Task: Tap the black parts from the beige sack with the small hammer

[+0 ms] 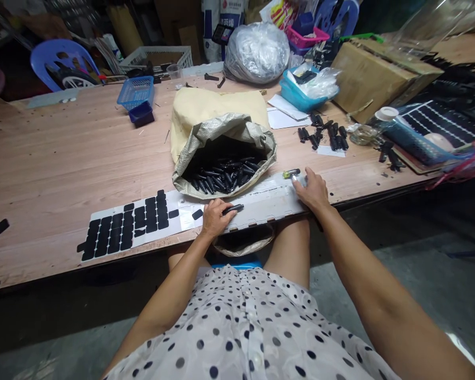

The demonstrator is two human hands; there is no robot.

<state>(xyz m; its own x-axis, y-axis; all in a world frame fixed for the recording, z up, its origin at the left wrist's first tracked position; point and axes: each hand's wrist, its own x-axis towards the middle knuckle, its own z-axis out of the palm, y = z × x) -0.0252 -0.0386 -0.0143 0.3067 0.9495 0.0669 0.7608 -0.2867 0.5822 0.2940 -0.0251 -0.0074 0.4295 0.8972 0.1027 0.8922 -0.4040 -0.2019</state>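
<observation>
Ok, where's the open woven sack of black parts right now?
In the head view, the woven sack lies mid-table, just beyond the left hand and the white strip.

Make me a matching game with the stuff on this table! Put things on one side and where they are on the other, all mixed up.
Things:
1. woven sack
2. small blue basket
3. cardboard box
4. sheet of black stickers

Places:
A. far right of the table
B. near table edge, left of the left hand
C. middle, open, full of black pieces
D. far side, left of the sack

Pairs: 1-C, 2-D, 3-A, 4-B
</observation>
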